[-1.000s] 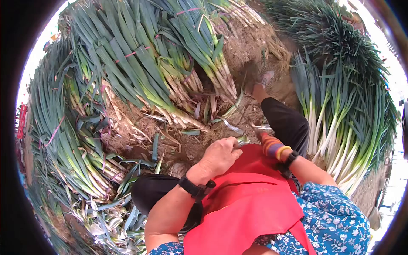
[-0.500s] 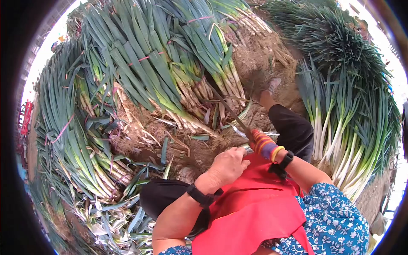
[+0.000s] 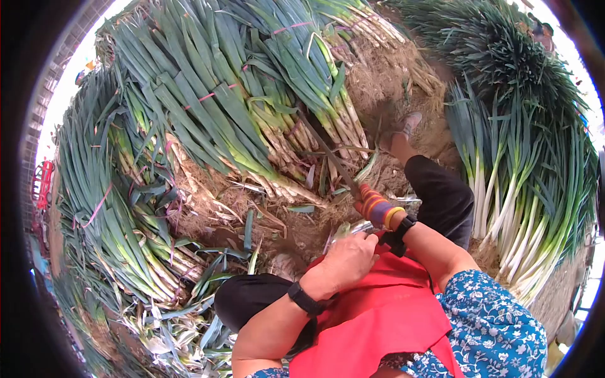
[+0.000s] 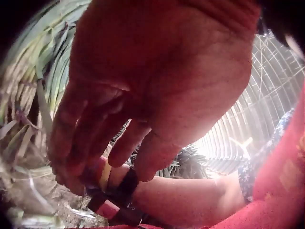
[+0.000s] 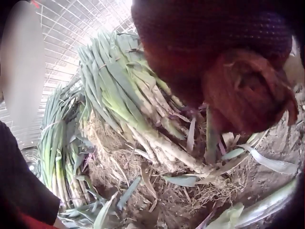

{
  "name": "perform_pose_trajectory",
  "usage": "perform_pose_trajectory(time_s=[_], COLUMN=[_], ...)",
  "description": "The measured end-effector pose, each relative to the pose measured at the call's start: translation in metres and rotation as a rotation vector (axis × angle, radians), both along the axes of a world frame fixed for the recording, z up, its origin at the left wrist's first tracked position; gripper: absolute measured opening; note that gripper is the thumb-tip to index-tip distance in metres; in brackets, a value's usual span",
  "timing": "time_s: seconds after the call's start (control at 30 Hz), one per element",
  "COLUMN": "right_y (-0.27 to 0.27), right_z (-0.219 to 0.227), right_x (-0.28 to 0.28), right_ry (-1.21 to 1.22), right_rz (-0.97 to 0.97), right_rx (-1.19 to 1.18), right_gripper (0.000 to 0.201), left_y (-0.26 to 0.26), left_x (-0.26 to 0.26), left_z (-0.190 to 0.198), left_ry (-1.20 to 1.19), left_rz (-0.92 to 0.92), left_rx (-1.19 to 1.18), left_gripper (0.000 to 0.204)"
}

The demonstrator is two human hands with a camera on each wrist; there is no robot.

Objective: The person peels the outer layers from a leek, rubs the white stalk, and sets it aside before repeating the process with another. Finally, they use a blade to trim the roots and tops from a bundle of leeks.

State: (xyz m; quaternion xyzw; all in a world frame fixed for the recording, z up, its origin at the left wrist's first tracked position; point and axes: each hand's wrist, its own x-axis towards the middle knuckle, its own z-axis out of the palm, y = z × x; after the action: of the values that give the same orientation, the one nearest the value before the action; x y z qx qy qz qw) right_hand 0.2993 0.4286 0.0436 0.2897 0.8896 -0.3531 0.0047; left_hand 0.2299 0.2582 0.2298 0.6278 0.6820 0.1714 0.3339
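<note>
The right hand (image 3: 374, 206) wears a striped knitted glove of matt wool-like yarn and grips a dull, dark metal blade (image 3: 328, 151). Beside it, the bare left hand (image 3: 348, 257) holds a smooth, waxy leek (image 3: 343, 230). Below both lies a smooth red cloth apron (image 3: 384, 315); beyond them, rough, crumbly soil (image 3: 296, 230)

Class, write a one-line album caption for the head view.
Gloved right hand holds a knife; bare left hand grips a leek.
</note>
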Motion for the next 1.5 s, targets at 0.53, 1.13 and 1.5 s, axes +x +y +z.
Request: perform_pose_trajectory(time_s=[0.53,1.13,1.5], right_y=[-0.028,0.039,0.115], right_z=[0.041,0.083,0.099], right_x=[0.046,-0.112,-0.209], right_ry=[-0.103,0.526,0.342], right_rz=[0.087,0.055,0.038], right_rx=[-0.034,0.103,-0.356], right_gripper=[0.036,0.052,0.033], left_y=[-0.003,-0.004,0.015], left_x=[-0.001,-0.002,-0.011], left_z=[-0.006,-0.006,-0.006], left_ry=[-0.010,0.020,0.112], left_rz=[-0.015,-0.103,-0.106], left_rx=[-0.048,-0.061,0.034], left_gripper=[0.032,0.035,0.033])
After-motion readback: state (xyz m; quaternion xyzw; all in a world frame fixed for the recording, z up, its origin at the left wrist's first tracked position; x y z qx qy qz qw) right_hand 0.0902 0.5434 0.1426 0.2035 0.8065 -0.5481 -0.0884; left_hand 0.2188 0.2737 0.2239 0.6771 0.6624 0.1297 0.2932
